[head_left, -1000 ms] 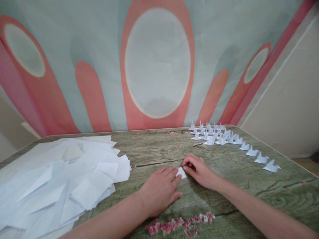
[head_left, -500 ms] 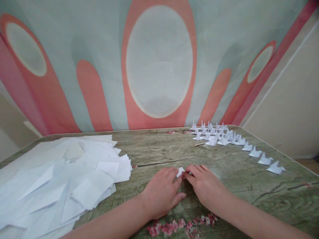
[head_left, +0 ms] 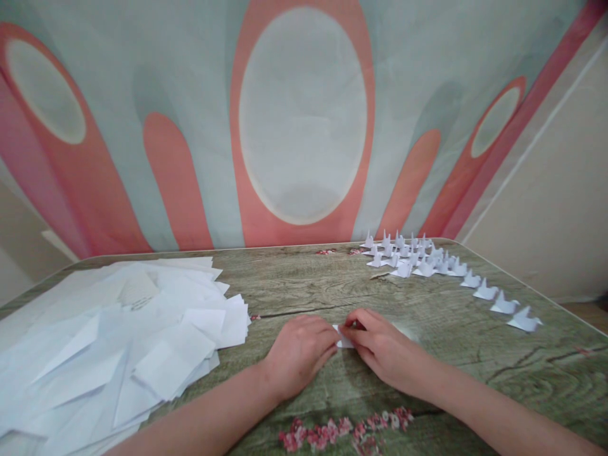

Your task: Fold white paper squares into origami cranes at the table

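A small folded piece of white paper (head_left: 345,340) lies on the wood-patterned table between my hands, partly covered by fingers. My left hand (head_left: 300,351) rests at its left edge, fingers close together and fingertips holding it down. From the other side, my right hand (head_left: 387,351) pinches the top of the paper between thumb and bent fingers. The exact fold under the fingertips is hidden. Toward the back right stand several white paper cranes (head_left: 425,267), grouped together with a line of them running forward along the right side.
A large spread pile of white paper sheets (head_left: 166,364) covers the left of the table (head_left: 285,278). Pink printed flowers (head_left: 332,434) mark the near tabletop. Behind the table hangs a backdrop (head_left: 304,126) with coral and pale green shapes.
My left hand has shifted slightly left and its thumb is now tucked out of sight. My right hand has moved slightly left over the paper, which now shows a flat lower edge.
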Demonstrator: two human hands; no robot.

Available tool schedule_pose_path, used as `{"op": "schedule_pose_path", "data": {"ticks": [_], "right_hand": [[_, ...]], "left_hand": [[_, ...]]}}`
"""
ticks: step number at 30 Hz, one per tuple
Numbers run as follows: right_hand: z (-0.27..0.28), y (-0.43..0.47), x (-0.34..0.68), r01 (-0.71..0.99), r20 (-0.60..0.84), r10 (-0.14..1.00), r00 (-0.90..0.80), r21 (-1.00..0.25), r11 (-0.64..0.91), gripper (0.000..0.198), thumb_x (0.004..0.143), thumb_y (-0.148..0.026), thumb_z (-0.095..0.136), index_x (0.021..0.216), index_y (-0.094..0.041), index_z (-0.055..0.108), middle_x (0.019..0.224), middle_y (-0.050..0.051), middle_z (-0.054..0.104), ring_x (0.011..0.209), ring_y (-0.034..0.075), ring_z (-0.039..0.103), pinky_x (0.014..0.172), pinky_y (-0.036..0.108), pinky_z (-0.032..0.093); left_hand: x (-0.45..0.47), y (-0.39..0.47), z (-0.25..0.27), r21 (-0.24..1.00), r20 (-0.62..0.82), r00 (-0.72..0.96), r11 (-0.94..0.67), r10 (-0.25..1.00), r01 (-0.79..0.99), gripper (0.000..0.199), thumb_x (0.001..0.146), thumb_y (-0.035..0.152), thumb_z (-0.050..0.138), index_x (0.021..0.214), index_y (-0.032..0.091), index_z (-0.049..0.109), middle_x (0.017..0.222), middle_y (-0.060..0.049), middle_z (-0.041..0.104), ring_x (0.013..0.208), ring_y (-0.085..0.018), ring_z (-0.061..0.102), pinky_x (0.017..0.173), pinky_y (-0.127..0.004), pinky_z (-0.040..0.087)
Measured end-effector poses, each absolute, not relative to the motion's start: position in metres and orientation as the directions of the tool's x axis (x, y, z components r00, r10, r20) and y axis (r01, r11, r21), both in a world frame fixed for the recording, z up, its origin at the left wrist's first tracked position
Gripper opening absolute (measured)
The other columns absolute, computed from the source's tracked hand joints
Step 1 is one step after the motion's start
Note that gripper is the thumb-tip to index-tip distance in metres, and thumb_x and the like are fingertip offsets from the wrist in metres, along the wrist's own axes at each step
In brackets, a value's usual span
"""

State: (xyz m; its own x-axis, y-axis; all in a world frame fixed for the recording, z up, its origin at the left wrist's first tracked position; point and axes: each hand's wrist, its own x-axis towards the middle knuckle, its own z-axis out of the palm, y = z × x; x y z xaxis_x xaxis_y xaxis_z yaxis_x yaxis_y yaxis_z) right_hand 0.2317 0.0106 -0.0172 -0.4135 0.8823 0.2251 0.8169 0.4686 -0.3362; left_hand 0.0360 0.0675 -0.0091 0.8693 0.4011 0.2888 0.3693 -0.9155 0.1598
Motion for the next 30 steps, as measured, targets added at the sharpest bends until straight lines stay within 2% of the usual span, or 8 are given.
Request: {"op": "schedule_pose_path", "data": {"ticks": [6,10,15,19,22,26,30], "right_hand": [[-0.019,0.018,0.237,0.731,0.246,0.842,-0.481,-0.418,0.54,0.03,0.087,-0.009,0.043,0.106,-0.024,0.062,0.099,0.006,0.055,0.092,0.018,0.049,0.081,0.034,0.041],[-0.024,0.023,0.241,0.722,0.265,0.839,-0.474,-0.428,0.543,0.024,0.086,-0.014,0.048,0.1,-0.025,0.065,0.097,0.004,0.06,0.092,0.017,0.052,0.083,0.034,0.039],[-0.02,0.022,0.242,0.757,0.274,0.828,-0.489,-0.339,0.559,0.019,0.086,-0.017,0.049,0.09,-0.023,0.067,0.094,0.003,0.063,0.089,0.017,0.053,0.081,0.034,0.038],[-0.01,0.015,0.239,0.777,0.187,0.791,-0.582,-0.161,0.609,0.022,0.087,-0.013,0.044,0.098,-0.018,0.063,0.097,0.007,0.06,0.091,0.02,0.051,0.082,0.036,0.037],[-0.007,0.008,0.237,0.801,0.152,0.801,-0.579,-0.079,0.593,0.028,0.082,-0.009,0.048,0.106,-0.016,0.058,0.097,0.009,0.057,0.092,0.022,0.048,0.082,0.037,0.038],[-0.005,0.002,0.236,0.825,0.121,0.826,-0.551,-0.066,0.561,0.034,0.078,-0.007,0.049,0.11,-0.015,0.056,0.095,0.01,0.054,0.091,0.023,0.046,0.081,0.037,0.04],[-0.001,0.003,0.237,0.825,0.114,0.839,-0.532,-0.153,0.544,0.031,0.083,-0.009,0.043,0.11,-0.017,0.058,0.092,0.009,0.052,0.088,0.021,0.046,0.078,0.035,0.041]], "left_hand": [[0.035,0.074,-0.005,0.234,0.242,0.895,-0.917,0.376,0.322,0.018,0.088,0.029,0.047,0.092,0.023,0.064,0.096,0.002,0.065,0.09,-0.013,0.057,0.081,-0.026,0.041],[0.035,0.074,-0.006,0.27,0.235,0.888,-0.904,0.395,0.33,0.018,0.087,0.032,0.049,0.092,0.023,0.065,0.093,0.002,0.066,0.089,-0.014,0.058,0.081,-0.027,0.04],[0.036,0.074,-0.007,0.3,0.228,0.876,-0.887,0.425,0.352,0.019,0.086,0.034,0.051,0.092,0.024,0.065,0.09,0.001,0.067,0.088,-0.013,0.058,0.081,-0.026,0.041],[0.037,0.073,-0.005,0.292,0.235,0.873,-0.887,0.428,0.357,0.018,0.086,0.032,0.051,0.088,0.022,0.066,0.089,0.001,0.067,0.087,-0.013,0.059,0.081,-0.026,0.042],[0.038,0.071,-0.004,0.31,0.24,0.865,-0.879,0.441,0.362,0.019,0.087,0.03,0.049,0.086,0.022,0.066,0.087,0.001,0.067,0.085,-0.013,0.059,0.08,-0.025,0.042],[0.037,0.07,-0.004,0.386,0.24,0.845,-0.845,0.478,0.369,0.017,0.085,0.028,0.051,0.087,0.022,0.067,0.087,0.0,0.066,0.084,-0.014,0.058,0.079,-0.025,0.043],[0.038,0.07,-0.007,0.487,0.235,0.817,-0.791,0.527,0.371,0.014,0.082,0.026,0.055,0.089,0.023,0.068,0.089,0.0,0.066,0.084,-0.014,0.059,0.08,-0.026,0.044]]}}
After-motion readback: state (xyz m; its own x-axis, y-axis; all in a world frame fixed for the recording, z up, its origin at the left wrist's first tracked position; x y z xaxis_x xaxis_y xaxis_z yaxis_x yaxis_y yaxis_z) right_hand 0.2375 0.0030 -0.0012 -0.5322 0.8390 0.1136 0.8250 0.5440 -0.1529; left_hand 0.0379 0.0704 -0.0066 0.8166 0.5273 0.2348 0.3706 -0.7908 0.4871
